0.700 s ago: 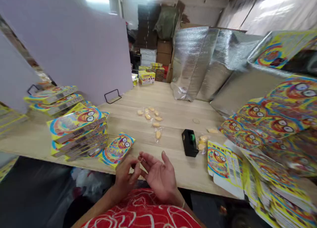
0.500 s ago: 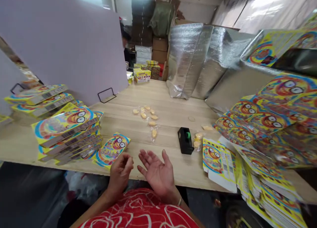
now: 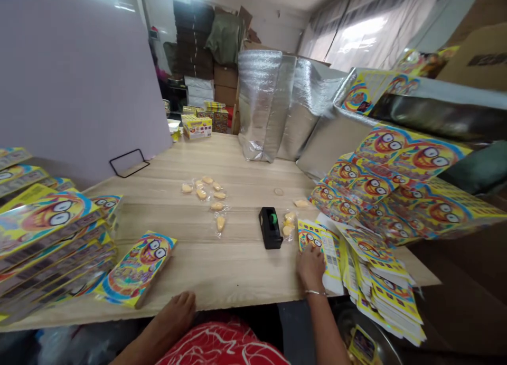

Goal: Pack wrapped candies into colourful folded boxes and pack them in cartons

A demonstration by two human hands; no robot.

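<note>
Yellow boxes [image 3: 51,217] stand stacked at far left, with one box [image 3: 138,267] just beside them on the tabletop [image 3: 237,275]. At the near edge my left hand [image 3: 180,308] curls, thumb hidden, so I cannot tell if its fingers are closed. Past the wrapped pieces [image 3: 216,206] and black tape dispenser [image 3: 270,230], my right hand [image 3: 311,270] touches the flat carton [image 3: 315,237], fingers bent; whether they grip, I cannot tell.

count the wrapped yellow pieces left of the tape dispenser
8: six wrapped yellow pieces in a loose group farther back, one just in front, and one nearest the camera. Overlap could hide another.
</note>
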